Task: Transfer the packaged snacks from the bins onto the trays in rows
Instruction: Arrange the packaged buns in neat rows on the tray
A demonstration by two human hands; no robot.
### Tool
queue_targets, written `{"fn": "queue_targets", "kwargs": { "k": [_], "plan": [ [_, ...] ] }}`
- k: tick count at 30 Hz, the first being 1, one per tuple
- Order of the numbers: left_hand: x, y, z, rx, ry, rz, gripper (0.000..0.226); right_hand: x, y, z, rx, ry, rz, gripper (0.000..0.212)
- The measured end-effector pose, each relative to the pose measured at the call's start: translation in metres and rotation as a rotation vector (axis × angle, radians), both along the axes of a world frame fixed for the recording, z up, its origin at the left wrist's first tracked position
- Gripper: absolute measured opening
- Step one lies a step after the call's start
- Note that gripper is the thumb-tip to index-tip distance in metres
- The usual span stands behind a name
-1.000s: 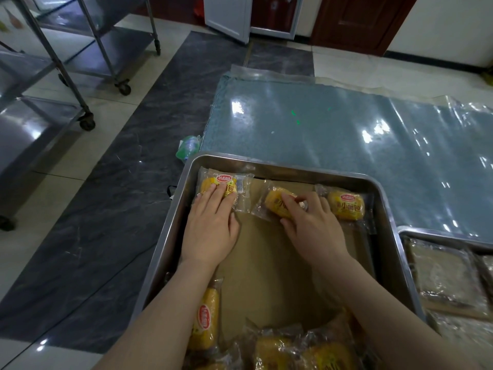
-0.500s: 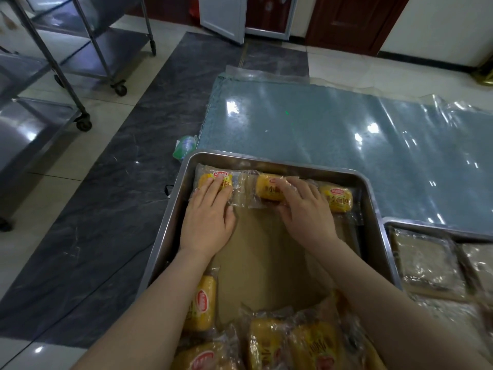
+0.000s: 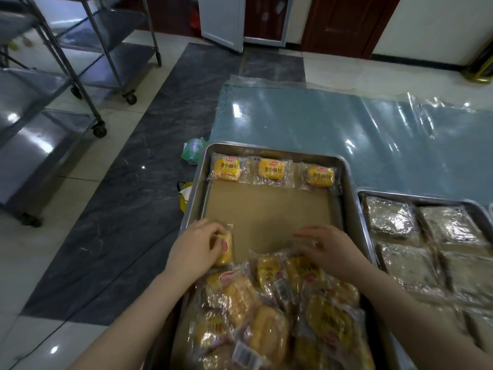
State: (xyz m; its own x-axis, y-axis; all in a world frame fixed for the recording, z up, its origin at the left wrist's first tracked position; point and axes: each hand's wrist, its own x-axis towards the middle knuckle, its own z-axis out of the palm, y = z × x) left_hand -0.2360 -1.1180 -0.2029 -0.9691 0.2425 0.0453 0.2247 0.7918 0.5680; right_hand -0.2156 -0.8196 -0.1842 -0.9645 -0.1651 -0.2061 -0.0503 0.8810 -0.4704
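l hand [image 3: 196, 249] fingers pinch a snack pack [image 3: 225, 248]; r hand [image 3: 329, 248] fingers spread, loose, over pile [image 3: 280, 303].

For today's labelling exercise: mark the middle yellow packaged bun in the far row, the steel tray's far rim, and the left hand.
Middle yellow packaged bun [image 3: 271, 170], head view, centre of wrapper.
Steel tray [image 3: 274, 150], head view, far rim.
Left hand [image 3: 196, 248], head view, back of hand.
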Motion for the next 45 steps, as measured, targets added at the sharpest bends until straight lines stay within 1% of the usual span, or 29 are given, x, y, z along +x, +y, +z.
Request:
{"fn": "queue_targets", "kwargs": {
  "k": [3,5,7,8,11,12,13,15,17,19,21,23,25,26,27,29,30,31,32,33,35,36,38,39,40,41,43,44,45],
  "plan": [
    [0.014,-0.009,0.002,-0.077,-0.060,-0.061,0.031,0.020,-0.004,0.004,-0.033,-0.104,0.056,0.036],
    [0.016,-0.007,0.001,-0.129,-0.113,-0.128,0.041,0.027,-0.006,0.004,-0.002,-0.112,0.083,0.040],
    [0.015,-0.002,0.000,-0.175,-0.148,-0.160,0.049,0.028,-0.005,0.005,0.014,-0.120,0.025,0.043],
    [0.013,0.000,-0.002,-0.199,-0.159,-0.167,0.051,0.028,-0.004,0.005,0.008,-0.124,-0.016,0.040],
    [0.004,0.002,-0.008,-0.284,-0.189,-0.192,0.058,0.025,-0.001,0.005,-0.014,-0.122,-0.066,0.013],
    [0.001,0.001,-0.011,-0.322,-0.195,-0.202,0.060,0.024,0.000,0.006,-0.036,-0.119,-0.079,0.012],
    [-0.003,0.001,-0.013,-0.361,-0.196,-0.207,0.063,0.023,0.000,0.007,-0.070,-0.108,-0.104,0.015],
    [-0.009,0.005,-0.018,-0.431,-0.173,-0.188,0.069,0.015,0.001,0.009,-0.138,-0.064,-0.181,0.019],
    [-0.014,0.014,-0.021,-0.468,-0.132,-0.128,0.074,0.001,-0.001,0.013,-0.185,-0.013,-0.258,0.016],
    [-0.022,0.025,-0.023,-0.471,-0.113,-0.040,0.077,-0.016,-0.003,0.016,-0.283,-0.004,-0.321,0.014],
    [-0.030,0.035,-0.024,-0.482,-0.099,0.056,0.078,-0.033,-0.005,0.016,-0.392,-0.024,-0.347,0.018],
    [-0.039,0.044,-0.023,-0.436,-0.141,0.152,0.080,-0.049,-0.007,0.015,-0.452,-0.047,-0.356,0.021],
    [-0.049,0.050,-0.017,-0.247,-0.307,0.222,0.081,-0.061,-0.009,0.009,-0.454,-0.057,-0.365,0.021],
    [-0.054,0.051,-0.014,-0.131,-0.391,0.226,0.080,-0.066,-0.010,0.006,-0.447,-0.049,-0.385,0.021],
    [-0.057,0.052,-0.011,-0.039,-0.429,0.210,0.078,-0.070,-0.011,0.003,-0.451,-0.032,-0.426,0.022],
    [-0.055,0.050,-0.005,0.032,-0.387,0.155,0.071,-0.074,-0.010,-0.002,-0.499,-0.020,-0.550,0.027],
    [-0.051,0.048,-0.004,0.023,-0.319,0.128,0.067,-0.074,-0.009,-0.004,-0.510,-0.048,-0.602,0.027],
    [-0.047,0.047,-0.004,-0.014,-0.229,0.098,0.064,-0.073,-0.008,-0.007,-0.475,-0.085,-0.626,0.024],
    [-0.043,0.046,-0.004,-0.065,-0.132,0.056,0.059,-0.071,-0.009,-0.008,-0.377,-0.111,-0.612,0.022],
    [-0.039,0.046,-0.005,-0.117,-0.056,0.004,0.056,-0.068,-0.010,-0.011,-0.236,-0.107,-0.569,0.022],
    [-0.036,0.046,-0.010,-0.227,-0.022,-0.122,0.058,-0.062,-0.013,-0.015,0.009,0.012,-0.466,0.029],
    [-0.037,0.047,-0.014,-0.289,-0.038,-0.188,0.061,-0.060,-0.015,-0.016,0.075,0.102,-0.412,0.038],
    [-0.037,0.047,-0.024,-0.393,-0.082,-0.282,0.065,-0.059,-0.018,-0.018,0.154,0.277,-0.296,0.064],
    [-0.038,0.046,-0.029,-0.427,-0.091,-0.301,0.067,-0.060,-0.018,-0.017,0.182,0.321,-0.219,0.074],
    [-0.038,0.045,-0.033,-0.450,-0.085,-0.307,0.068,-0.061,-0.019,-0.015,0.207,0.318,-0.106,0.077],
    [-0.039,0.043,-0.037,-0.468,-0.070,-0.306,0.070,-0.063,-0.020,-0.016,0.222,0.285,0.035,0.074],
    [-0.044,0.040,-0.041,-0.510,-0.035,-0.304,0.075,-0.066,-0.018,-0.022,0.228,0.151,0.275,0.059],
    [-0.047,0.039,-0.043,-0.532,-0.018,-0.303,0.077,-0.067,-0.018,-0.024,0.225,0.084,0.312,0.055],
    [-0.050,0.037,-0.044,-0.550,-0.006,-0.297,0.078,-0.068,-0.017,-0.026,0.231,0.048,0.296,0.055]
  ]
}}
